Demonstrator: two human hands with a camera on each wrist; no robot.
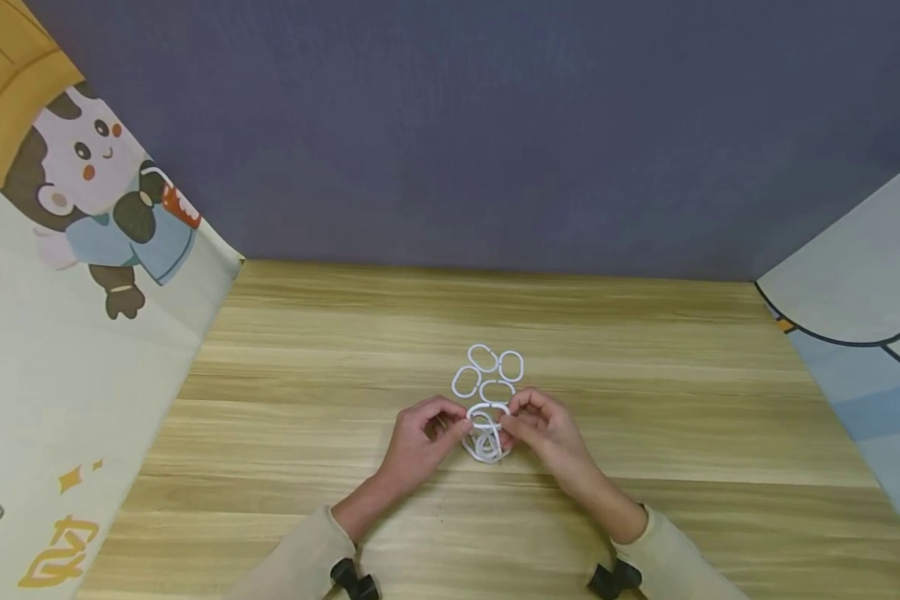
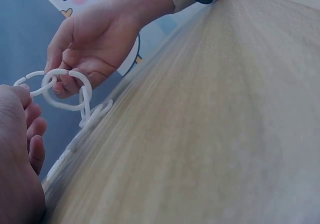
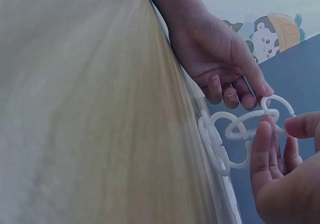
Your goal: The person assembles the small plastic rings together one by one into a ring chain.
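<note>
Close over the table, my left hand (image 1: 423, 437) pinches a white plastic chain link (image 2: 37, 92) between thumb and fingertips. From the other side, my right hand (image 1: 558, 437) grips white linkage at the same spot with its thumb and fingers. In the left wrist view the pinched link passes through a second, rounded link (image 2: 65, 106), which has a small split at its top. More joined links (image 3: 220, 159) hang from there toward the table, and they show as a small heap of chain (image 1: 487, 457) between the hands in the head view. Fingers hide part of the held links.
Several loose white oval links (image 1: 471, 355) lie flat on the wood-grain table (image 1: 330, 350) just beyond the hands. A dark blue panel (image 1: 450, 150) rises behind the table. Cartoon-printed walls (image 1: 15, 333) stand at both sides.
</note>
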